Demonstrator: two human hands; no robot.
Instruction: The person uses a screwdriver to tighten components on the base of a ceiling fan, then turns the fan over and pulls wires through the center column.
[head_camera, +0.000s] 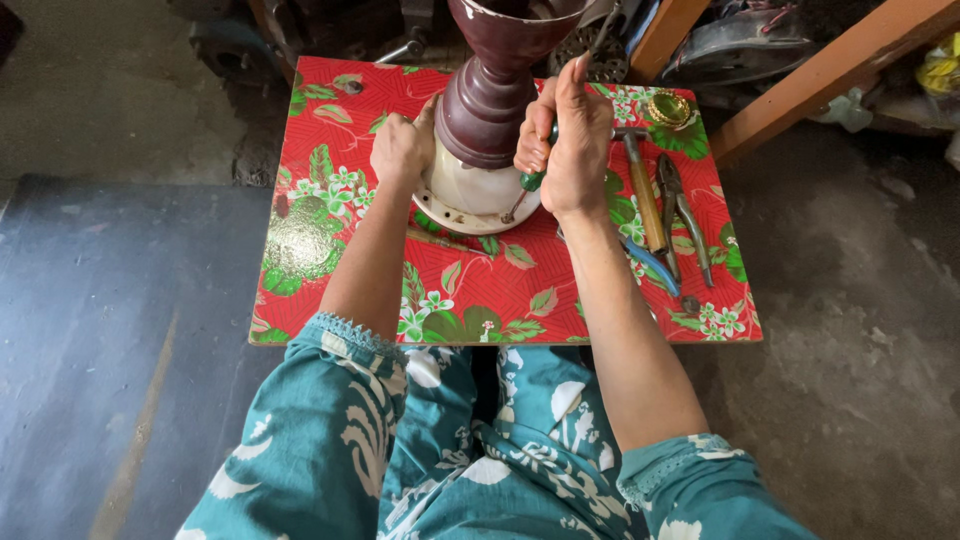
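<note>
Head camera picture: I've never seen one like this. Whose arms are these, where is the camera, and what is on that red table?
There is no machine here. The camera sits on a person's head and looks down, so the arms and lap in teal patterned cloth are that person's own. In front is a small table with a red flowered top. On it stands a dark maroon turned body on a white round base. The left hand rests against that base. The right hand grips a green-handled screwdriver, its tip pointing down at the white base. To the right lie a hammer, pliers, a blue-handled tool and a small golden ring-shaped piece. The floor around is bare concrete.
</note>
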